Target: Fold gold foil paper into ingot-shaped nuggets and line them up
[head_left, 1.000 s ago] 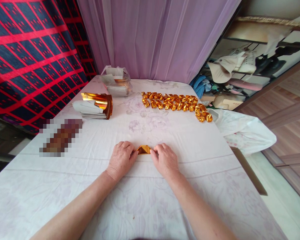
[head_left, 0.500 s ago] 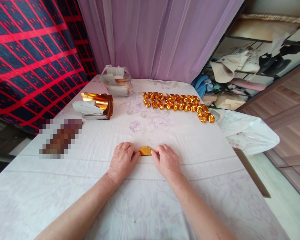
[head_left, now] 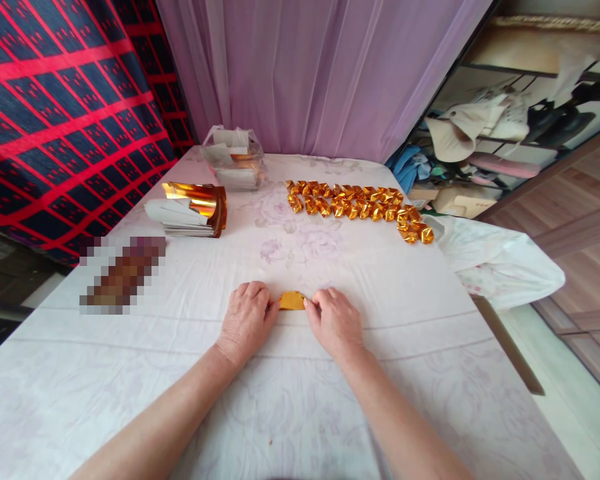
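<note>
A small folded piece of gold foil paper (head_left: 293,301) lies low over the cloth-covered table (head_left: 300,393), stretched between my two hands. My left hand (head_left: 249,319) pinches its left end, with the fingers curled under. At the opposite end, my right hand (head_left: 336,320) grips the paper between thumb and bent forefinger. Beyond the hands, several folded gold foil pieces (head_left: 365,211) stand in rows toward the back right. A stack of gold foil sheets (head_left: 195,212), white on their reverse, sits at the back left.
Behind the stack is a clear plastic bag (head_left: 234,160) holding more sheets. A blurred-out item (head_left: 123,273) lies at the left edge. White plastic (head_left: 505,260) hangs off the right side, near shelves (head_left: 510,127) with caps and shoes. A purple curtain (head_left: 300,73) closes off the back.
The view has shifted slightly. Both hands keep their hold on the gold foil paper in nearly the same position.
</note>
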Demonstrator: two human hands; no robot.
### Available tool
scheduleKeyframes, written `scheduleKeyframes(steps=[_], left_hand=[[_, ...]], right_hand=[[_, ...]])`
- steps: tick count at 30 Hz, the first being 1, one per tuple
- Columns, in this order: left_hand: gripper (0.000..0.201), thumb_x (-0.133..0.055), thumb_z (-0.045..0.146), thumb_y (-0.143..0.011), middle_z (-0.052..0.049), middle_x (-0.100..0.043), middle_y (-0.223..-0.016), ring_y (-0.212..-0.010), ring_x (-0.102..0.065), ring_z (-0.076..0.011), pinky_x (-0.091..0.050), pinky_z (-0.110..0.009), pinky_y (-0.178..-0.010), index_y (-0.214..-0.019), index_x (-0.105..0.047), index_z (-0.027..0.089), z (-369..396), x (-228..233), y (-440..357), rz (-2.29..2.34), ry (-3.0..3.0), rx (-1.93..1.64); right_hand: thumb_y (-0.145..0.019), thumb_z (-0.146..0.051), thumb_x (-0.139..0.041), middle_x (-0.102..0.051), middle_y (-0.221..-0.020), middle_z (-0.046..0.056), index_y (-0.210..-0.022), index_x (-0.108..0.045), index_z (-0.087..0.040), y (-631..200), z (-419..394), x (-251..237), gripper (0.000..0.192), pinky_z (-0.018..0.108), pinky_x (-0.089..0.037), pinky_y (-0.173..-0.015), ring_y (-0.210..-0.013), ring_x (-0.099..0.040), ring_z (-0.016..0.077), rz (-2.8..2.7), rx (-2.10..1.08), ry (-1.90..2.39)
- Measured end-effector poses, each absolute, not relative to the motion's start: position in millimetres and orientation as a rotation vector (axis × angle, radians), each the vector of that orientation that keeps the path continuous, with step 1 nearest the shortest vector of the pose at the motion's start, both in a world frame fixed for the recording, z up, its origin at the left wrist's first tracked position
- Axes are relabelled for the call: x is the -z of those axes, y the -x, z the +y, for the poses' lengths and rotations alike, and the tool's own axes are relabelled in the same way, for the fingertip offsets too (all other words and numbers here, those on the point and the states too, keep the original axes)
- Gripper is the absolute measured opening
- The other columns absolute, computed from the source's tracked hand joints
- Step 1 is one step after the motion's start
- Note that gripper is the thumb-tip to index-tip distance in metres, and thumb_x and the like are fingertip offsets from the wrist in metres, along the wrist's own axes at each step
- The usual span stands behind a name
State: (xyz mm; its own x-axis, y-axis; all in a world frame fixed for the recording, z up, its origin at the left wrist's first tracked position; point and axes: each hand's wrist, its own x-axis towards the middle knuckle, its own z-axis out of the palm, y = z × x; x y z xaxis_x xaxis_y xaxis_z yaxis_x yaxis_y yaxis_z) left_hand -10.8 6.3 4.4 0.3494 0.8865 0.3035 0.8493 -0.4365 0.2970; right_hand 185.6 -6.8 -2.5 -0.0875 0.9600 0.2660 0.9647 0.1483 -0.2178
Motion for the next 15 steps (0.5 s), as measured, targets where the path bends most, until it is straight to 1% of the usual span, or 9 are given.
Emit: scheduleKeyframes(steps=[10, 15], left_hand=[[0.015, -0.055, 0.025, -0.090, -0.008, -0.060, -0.093, -0.088, -0.055, -0.0245, -0.046, -0.041, -0.080, -0.076, -0.054, 0.020, 6.1, -4.6, 10.7, 1.643, -2.496, -0.604], [0.013, -0.056, 0.025, -0.091, -0.007, -0.060, -0.091, -0.088, -0.055, -0.0245, -0.045, -0.040, -0.079, -0.078, -0.056, 0.019, 5.8, -5.1, 10.3, 1.654, -2.488, -0.602]], right_hand=[[-0.091, -0.028, -0.055, -0.061, -0.076, 0.004, -0.074, -0.054, -0.023, -185.9, -7.1, 3.1, 0.017, 0.030, -0.035, -0.063, -0.074, -0.057, 0.0195, -2.102, 0.020, 1.859], [-0.089, -0.020, -0.055, -0.063, -0.081, 0.003, -0.084, -0.056, -0.022, -187.0, -7.0, 5.5, 0.005, 0.030, -0.037, -0.067, -0.078, -0.058, 0.0197, -2.068, -0.046, 1.846]])
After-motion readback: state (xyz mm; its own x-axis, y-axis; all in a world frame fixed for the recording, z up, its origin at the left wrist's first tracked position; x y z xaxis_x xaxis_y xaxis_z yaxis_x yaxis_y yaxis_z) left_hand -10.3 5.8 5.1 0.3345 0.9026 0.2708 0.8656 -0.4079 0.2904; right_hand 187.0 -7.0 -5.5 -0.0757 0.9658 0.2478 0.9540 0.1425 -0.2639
